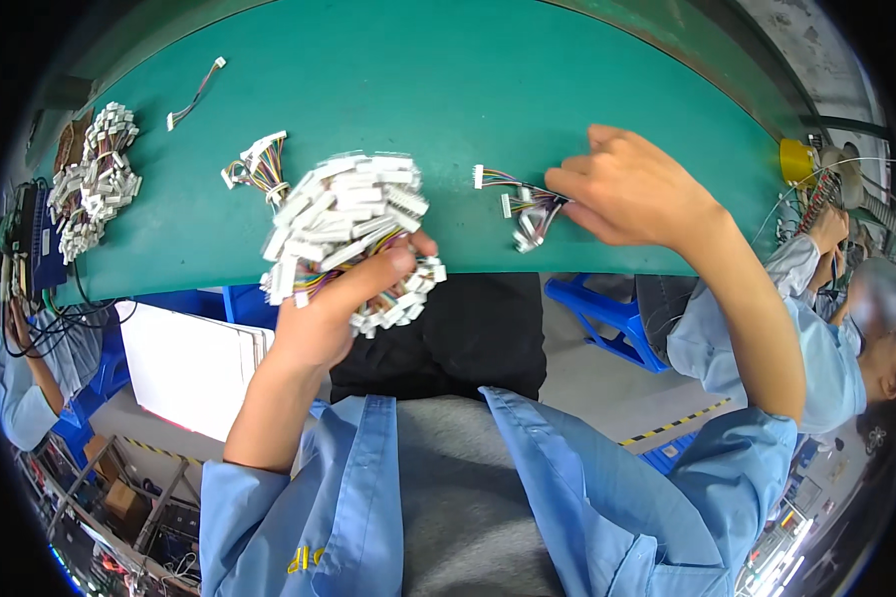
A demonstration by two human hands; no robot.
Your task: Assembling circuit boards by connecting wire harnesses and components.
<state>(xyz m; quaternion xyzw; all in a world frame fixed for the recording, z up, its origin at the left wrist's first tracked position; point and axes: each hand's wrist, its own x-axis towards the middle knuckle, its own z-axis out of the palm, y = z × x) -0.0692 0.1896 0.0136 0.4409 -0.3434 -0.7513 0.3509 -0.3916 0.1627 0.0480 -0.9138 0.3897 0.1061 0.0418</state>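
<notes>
My left hand (321, 303) is wrapped round a thick bundle of wire harnesses (353, 204), short coloured wires ending in many white plug connectors. The bundle is held above the table's near edge and is slightly blurred. My right hand (622, 189) is closed over a few more short harnesses (523, 202) at the right, its thumb and finger pinching their wires. White connectors stick out to the left of those fingers. Just left of the big bundle, a small tied bunch of harnesses (261, 169) lies on the green table.
The green table (398, 60) bears a lone harness (197, 95) at the far left. A heap of harnesses (98, 179) lies at the left edge. A yellow roll (796, 161) and cables sit at the right end. Co-workers sit at both sides; a blue stool (607, 316) stands below.
</notes>
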